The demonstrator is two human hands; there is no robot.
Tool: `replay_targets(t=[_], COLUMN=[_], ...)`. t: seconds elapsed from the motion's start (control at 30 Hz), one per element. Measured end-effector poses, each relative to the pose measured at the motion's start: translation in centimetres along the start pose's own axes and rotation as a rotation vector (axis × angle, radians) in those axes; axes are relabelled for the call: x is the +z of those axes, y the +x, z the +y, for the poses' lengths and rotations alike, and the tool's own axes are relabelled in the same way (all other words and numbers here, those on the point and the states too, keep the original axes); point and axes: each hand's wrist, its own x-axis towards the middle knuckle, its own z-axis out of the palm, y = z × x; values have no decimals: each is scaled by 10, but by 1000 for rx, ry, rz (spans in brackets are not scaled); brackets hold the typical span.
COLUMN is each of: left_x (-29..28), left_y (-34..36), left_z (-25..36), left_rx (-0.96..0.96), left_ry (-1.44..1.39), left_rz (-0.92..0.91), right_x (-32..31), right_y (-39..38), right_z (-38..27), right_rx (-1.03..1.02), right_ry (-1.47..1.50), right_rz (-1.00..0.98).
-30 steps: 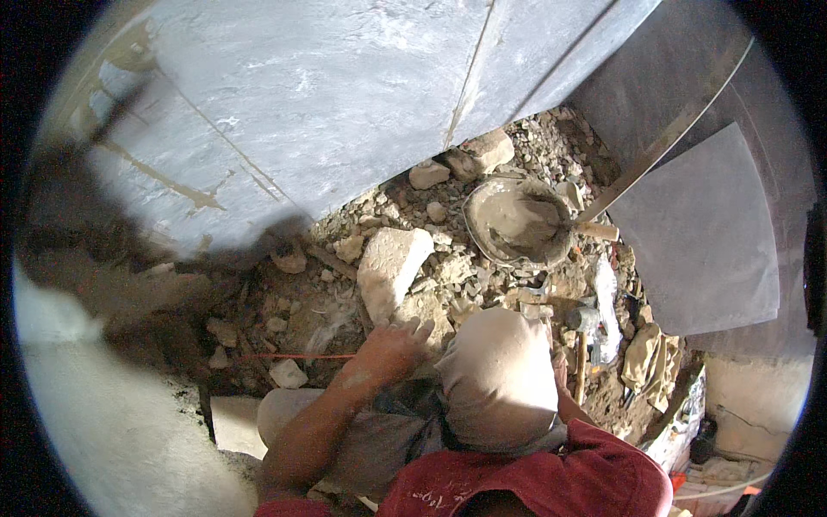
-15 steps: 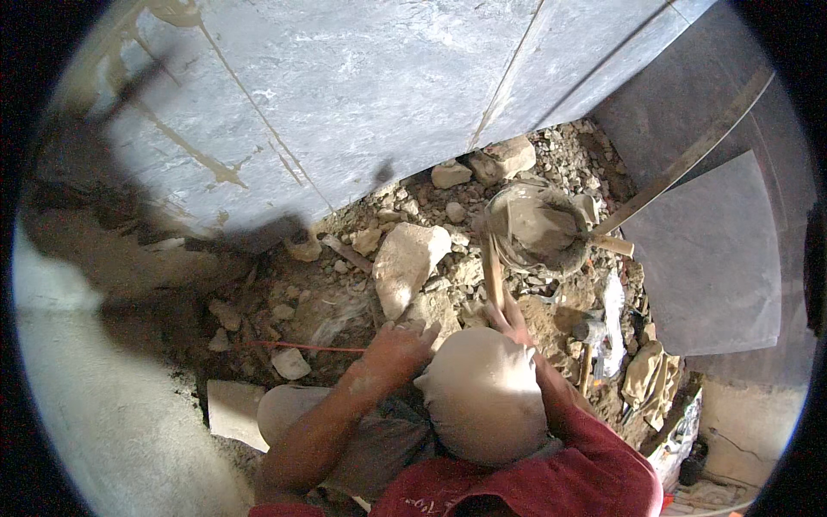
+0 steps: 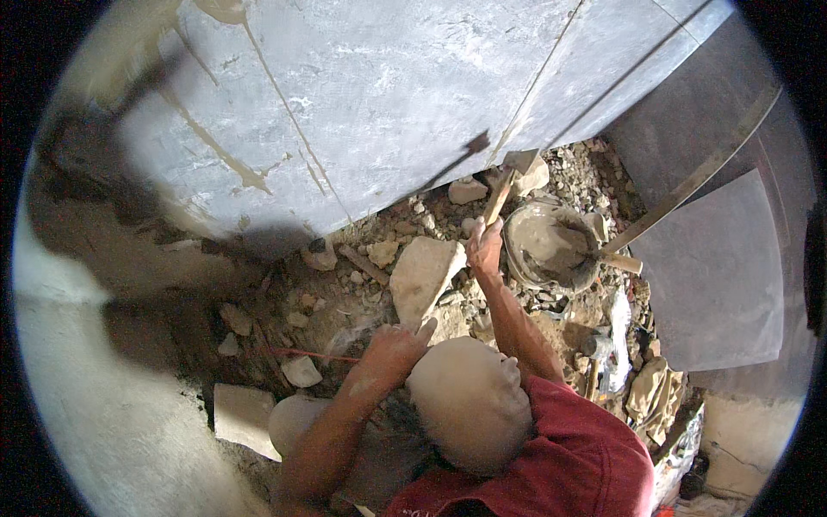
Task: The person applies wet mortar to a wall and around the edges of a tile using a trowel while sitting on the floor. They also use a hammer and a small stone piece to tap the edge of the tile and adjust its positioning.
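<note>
My right hand grips the wooden handle of a tool whose flat metal head is raised toward the foot of the pale grey slab wall; whether they touch I cannot tell. Below and left, my left hand has its fingers loosely apart at the lower end of a big pale stone, beside my cloth-covered knee. A round container of wet grey mix, with a wooden handle at its right rim, sits right of my right hand.
Stony rubble covers the floor along the wall. Dark grey panels and a long strip stand at the right. A hammer, crumpled plastic and gloves lie lower right. A rough pale ledge is at the left.
My right hand has come out from behind my knee with the tool and reached forward and up toward the wall. My left hand stays by the stone. The whole view has shifted slightly.
</note>
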Motion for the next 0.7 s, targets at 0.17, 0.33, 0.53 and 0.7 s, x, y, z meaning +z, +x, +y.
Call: replay_targets(t=[0.17, 0.33, 0.53, 0.7], left_x=[4, 6, 2, 15], left_y=[12, -14, 18, 5], left_z=[3, -14, 8, -9], left_rx=[117, -32, 130, 143], left_ry=[-14, -61, 49, 6], left_rz=[36, 67, -8, 240], right_x=[-8, 25, 4, -10], right_y=[44, -15, 71, 53], right_z=[64, -7, 128, 61], right_rx=[-493, -258, -838, -234], right_ry=[-349, -191, -464, -196], right_rz=[23, -78, 66, -466])
